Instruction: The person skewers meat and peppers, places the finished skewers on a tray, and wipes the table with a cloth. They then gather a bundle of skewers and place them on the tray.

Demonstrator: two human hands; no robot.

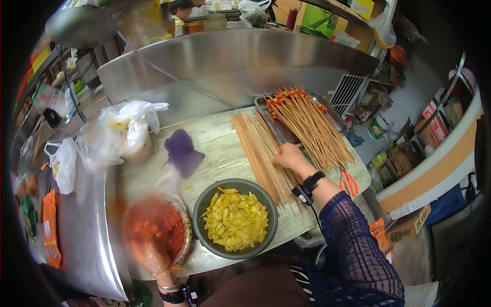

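Note:
My left hand (pixel 153 253), in a clear plastic glove, reaches into a bowl of red minced filling (pixel 176 230); its fingers are blurred. Beside it stands a grey bowl (pixel 273 225) full of yellow-green pickled peppers (pixel 236 220). My right hand (pixel 290 156) is curled closed over loose bamboo skewers (pixel 253 148) lying on the board. What its fingertips hold, if anything, is hidden. Behind that hand, a metal tray (pixel 263 110) carries a heap of skewers (pixel 312 130) with red pieces on their far ends.
A purple cloth-like piece (pixel 184 152) lies on the pale board (pixel 217 133). White plastic bags (pixel 135 123) stand at the left. Orange-handled pliers or scissors (pixel 350 182) rest by the board's right edge. A steel panel (pixel 230 56) rises behind; a person (pixel 180 15) is beyond it.

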